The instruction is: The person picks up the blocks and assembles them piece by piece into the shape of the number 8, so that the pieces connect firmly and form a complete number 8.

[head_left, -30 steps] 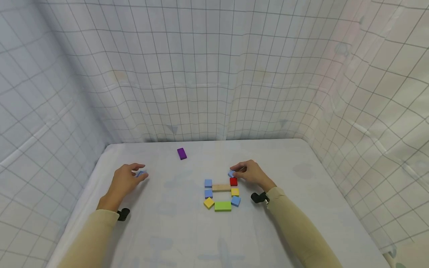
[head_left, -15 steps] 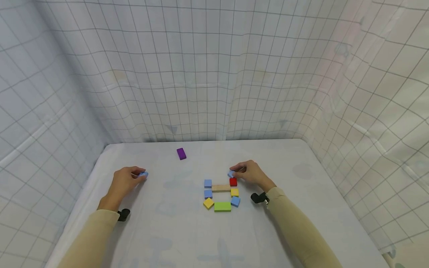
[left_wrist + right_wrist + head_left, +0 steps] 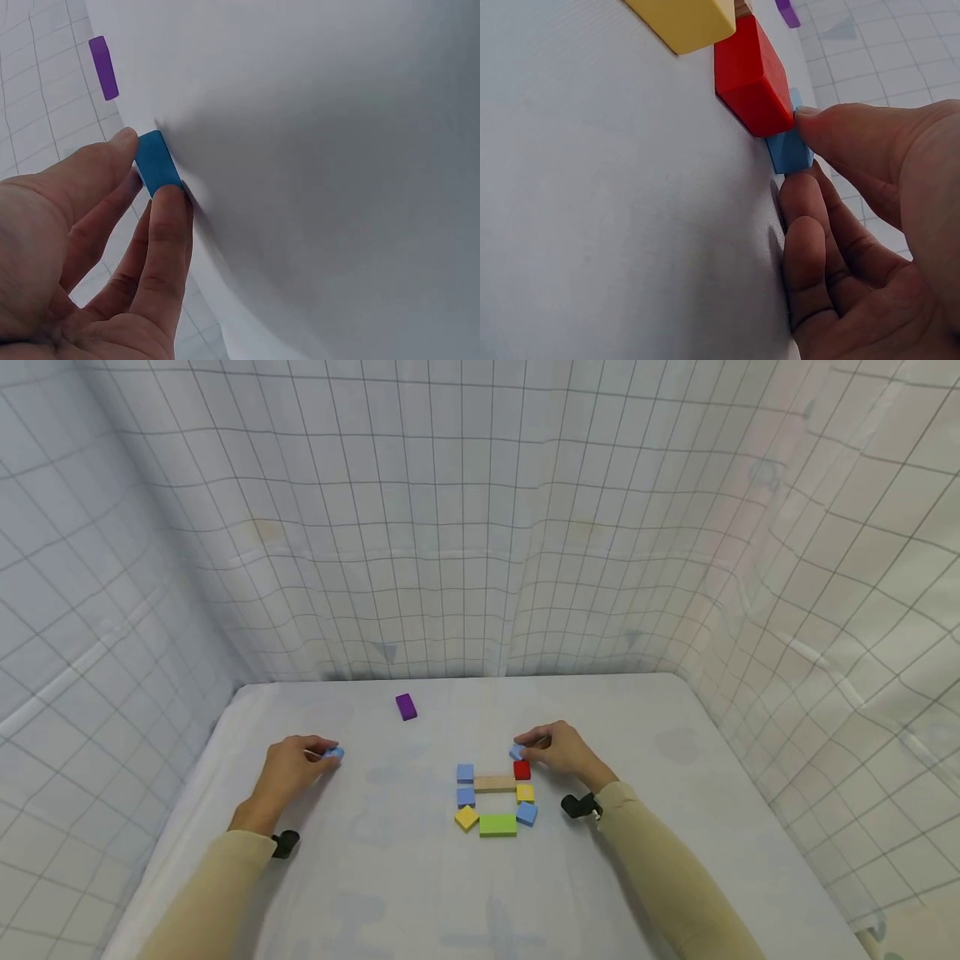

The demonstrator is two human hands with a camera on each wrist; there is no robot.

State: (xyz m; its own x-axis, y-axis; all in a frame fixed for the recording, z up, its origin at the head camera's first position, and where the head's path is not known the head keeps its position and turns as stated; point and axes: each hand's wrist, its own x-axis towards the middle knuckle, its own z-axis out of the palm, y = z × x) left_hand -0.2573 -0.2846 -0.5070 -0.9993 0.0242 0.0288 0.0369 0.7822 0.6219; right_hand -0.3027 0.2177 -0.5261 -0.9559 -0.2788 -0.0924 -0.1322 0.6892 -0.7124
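Observation:
My left hand [image 3: 294, 770] pinches a small blue block [image 3: 157, 161] between thumb and fingers, over the left part of the table. On the right, my right hand [image 3: 561, 750] holds another blue block [image 3: 789, 152] by its sides. That block sits just behind the red block [image 3: 522, 770], at the far right corner of a group of blocks. Below the red one lies a yellow block [image 3: 525, 793], then a tilted blue block [image 3: 527, 813]. A plain wooden block [image 3: 495, 784] bridges the two columns, and a green block [image 3: 498, 826] lies at the near side.
Two blue blocks, the farther one [image 3: 465, 773] and the nearer one [image 3: 466, 797], form the group's left column above a turned yellow block [image 3: 467, 818]. A purple block [image 3: 406, 707] lies alone toward the back of the white table [image 3: 390, 893]. Gridded cloth [image 3: 480, 527] hangs around it.
My left hand has closed its fingers on the blue block and moved a little to the right with it. The right hand keeps its place on its blue block.

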